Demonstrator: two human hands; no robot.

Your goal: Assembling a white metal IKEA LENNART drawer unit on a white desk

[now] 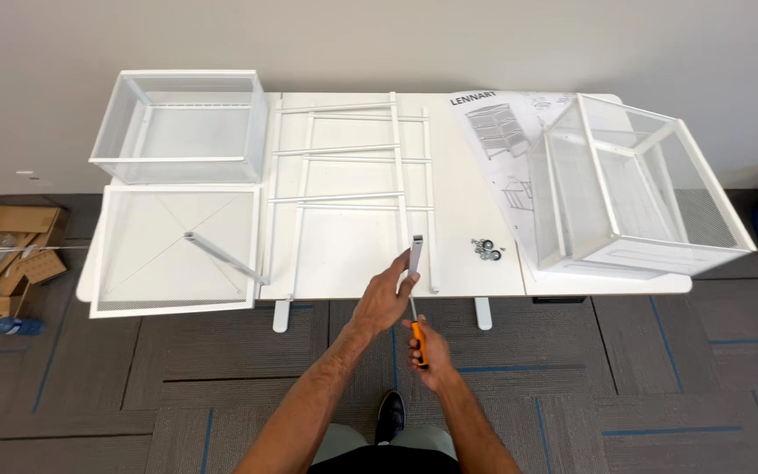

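My left hand [385,298] grips the lower end of a short grey metal bar [415,254] that stands up at the front edge of the white table [484,197]. My right hand [429,353] holds a screwdriver by its orange handle [419,342], with the thin shaft pointing up toward the bar's bottom end. Both hands hover just in front of the table edge. Behind the bar, two white ladder-like metal side frames [348,180] lie flat on the table. A few small black castor wheels [486,248] lie to the right of the bar.
White mesh drawer baskets sit at the back left [182,123], front left [177,246] and right [633,189]. An instruction sheet [502,132] lies under the right basket. Cardboard packaging [2,263] lies on the carpet at the left. My shoe [389,414] shows below.
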